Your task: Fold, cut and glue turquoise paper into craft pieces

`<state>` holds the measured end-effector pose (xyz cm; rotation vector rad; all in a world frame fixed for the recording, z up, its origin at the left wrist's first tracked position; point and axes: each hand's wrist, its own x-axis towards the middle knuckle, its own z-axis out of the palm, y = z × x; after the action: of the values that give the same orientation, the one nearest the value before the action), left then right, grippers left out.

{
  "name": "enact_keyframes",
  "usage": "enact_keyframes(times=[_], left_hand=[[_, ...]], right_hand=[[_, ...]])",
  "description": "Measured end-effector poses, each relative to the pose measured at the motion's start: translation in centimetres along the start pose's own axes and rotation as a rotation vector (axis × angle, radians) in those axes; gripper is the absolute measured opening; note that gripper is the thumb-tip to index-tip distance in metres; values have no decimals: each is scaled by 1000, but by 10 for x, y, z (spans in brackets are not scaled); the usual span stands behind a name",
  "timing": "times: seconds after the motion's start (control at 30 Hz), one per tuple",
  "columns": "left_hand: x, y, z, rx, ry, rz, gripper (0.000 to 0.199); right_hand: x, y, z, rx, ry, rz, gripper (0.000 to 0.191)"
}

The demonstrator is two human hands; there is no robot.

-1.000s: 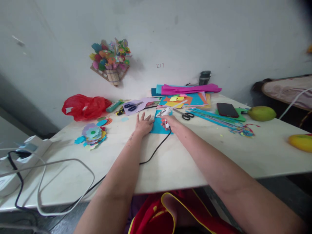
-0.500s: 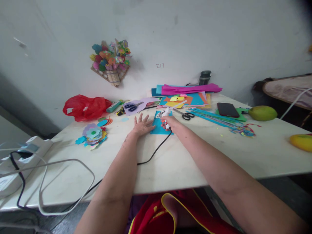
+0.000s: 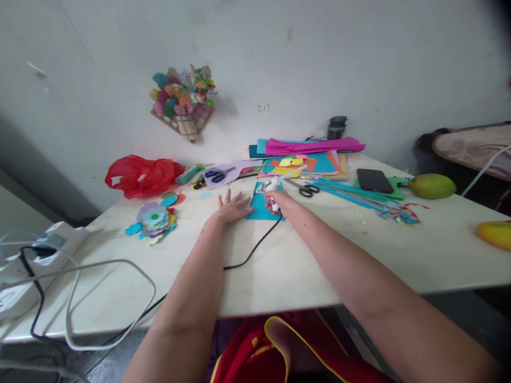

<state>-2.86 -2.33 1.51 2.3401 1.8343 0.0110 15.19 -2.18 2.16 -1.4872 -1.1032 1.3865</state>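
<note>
A blue sheet of paper (image 3: 259,211) lies on the table in front of me. My right hand (image 3: 276,201) is wrapped round a white glue gun (image 3: 272,185) with an orange-red trigger, held over that sheet. A black cord runs from the gun's handle down to the left, passing behind my left forearm. My left hand (image 3: 232,207) rests flat on the table with its fingers spread, the thumb at the sheet's left edge. Black-handled scissors (image 3: 306,189) lie just right of the glue gun.
Paper flowers (image 3: 155,219) and a red plastic bag (image 3: 141,175) are on the left, near a power strip (image 3: 59,250) with loose cables. Coloured sheets (image 3: 315,146) are stacked at the back. Blue strips, a phone (image 3: 374,181) and a mango (image 3: 431,186) lie on the right.
My left hand has shifted very slightly left, its fingers still spread. The right hand keeps the glue gun in nearly the same place over the blue paper.
</note>
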Motion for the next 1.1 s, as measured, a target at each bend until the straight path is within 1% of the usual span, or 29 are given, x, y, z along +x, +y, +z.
enact_keyframes(times=[0.07,0.23,0.57,0.63,0.77,0.93,1.1], left_hand=[[-1,1,-2,-10,-11,1,72],[-5,1,-5,5,-32,52,76],[-1,-7,-3,-15,-38,57,73],[-2,-6,-4,-32,-27,46,69],[-5,-5,-7,-54,40,56,58],[-9,-5,-7,-43,-22,104,65],[-6,-6,-4,-9,-14,79,65]], right_hand=[[0,0,0,-2,-1,-1,15],[-1,0,0,1,-7,0,14],[-2,-1,0,9,-2,10,16],[-1,-1,-1,13,-7,8,16],[-1,-1,-1,24,-25,16,16],[-5,-4,-2,29,-29,23,17],[-6,-5,-1,17,-30,10,16]])
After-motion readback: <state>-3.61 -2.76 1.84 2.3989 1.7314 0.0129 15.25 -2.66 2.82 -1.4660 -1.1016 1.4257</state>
